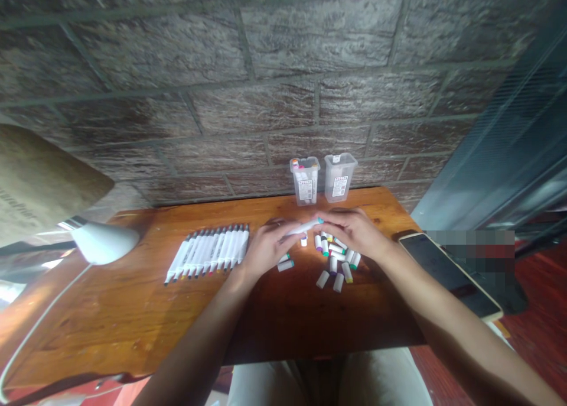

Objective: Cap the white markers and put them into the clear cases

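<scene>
Above the middle of the table, my left hand [268, 246] is closed around a white marker [305, 226] with a teal end. My right hand [352, 229] has its fingers pinched at that teal end; whether they grip a separate cap there I cannot make out. Under and beside my right hand lies a loose pile of white marker caps [337, 256] with coloured ends, purple, green and yellow among them. A cap [286, 265] lies near my left hand, and another cap [303, 240] stands just below the marker. Uncapped markers [210, 249] lie side by side in a row to the left.
Against the stone wall stand two clear plastic containers: one container [305, 187] holds several markers, the other container [340, 184] has a label on its front. A phone [449, 273] lies at the table's right edge. A white lamp [104, 240] with a cable stands at the left.
</scene>
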A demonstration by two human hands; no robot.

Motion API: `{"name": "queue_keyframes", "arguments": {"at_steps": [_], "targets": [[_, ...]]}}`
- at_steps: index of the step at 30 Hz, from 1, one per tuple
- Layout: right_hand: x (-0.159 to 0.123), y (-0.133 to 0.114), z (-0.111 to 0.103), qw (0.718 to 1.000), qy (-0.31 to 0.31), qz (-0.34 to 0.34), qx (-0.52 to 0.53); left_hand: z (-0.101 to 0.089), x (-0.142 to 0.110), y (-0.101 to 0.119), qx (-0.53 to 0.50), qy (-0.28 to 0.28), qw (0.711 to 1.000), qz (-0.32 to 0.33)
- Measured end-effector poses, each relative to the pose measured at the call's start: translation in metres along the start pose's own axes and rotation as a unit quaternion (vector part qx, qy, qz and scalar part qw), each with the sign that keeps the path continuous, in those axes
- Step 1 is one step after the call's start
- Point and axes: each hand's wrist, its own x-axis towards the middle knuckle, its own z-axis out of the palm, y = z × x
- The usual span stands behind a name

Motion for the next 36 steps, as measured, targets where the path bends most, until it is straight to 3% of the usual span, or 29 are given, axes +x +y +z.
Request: {"name": "queue_keyframes", "arguments": {"at_steps": [5,14,19,21,25,27,31,36], "targets": [[-0.002,0.009,0.007,0.999,0.006,0.048,0.011,-0.003,0.003,-0.001,0.029,0.015,0.999,0.006],[-0.002,0.010,0.019,0.998,-0.023,0.038,-0.033,-0.002,0.006,-0.008,0.154,0.040,0.987,0.036],[-0.003,0.012,0.023,0.997,0.027,0.064,-0.020,-0.004,0.006,0.001,0.143,0.095,0.985,0.028],[-0.004,0.017,0.025,0.993,0.064,0.096,-0.005,-0.005,0.007,0.002,0.117,0.148,0.982,0.001],[-0.006,0.029,0.030,0.977,0.135,0.155,0.056,-0.005,0.009,-0.009,-0.018,0.261,0.957,-0.126],[-0.007,0.032,0.031,0.974,0.143,0.163,0.073,-0.005,0.010,-0.015,-0.087,0.272,0.943,-0.170],[-0.007,0.031,0.030,0.981,0.130,0.134,0.058,-0.007,0.014,-0.015,-0.194,0.279,0.920,-0.196],[-0.005,0.025,0.026,0.990,0.118,0.073,0.011,-0.011,0.018,-0.010,-0.340,0.326,0.848,-0.243]]}}
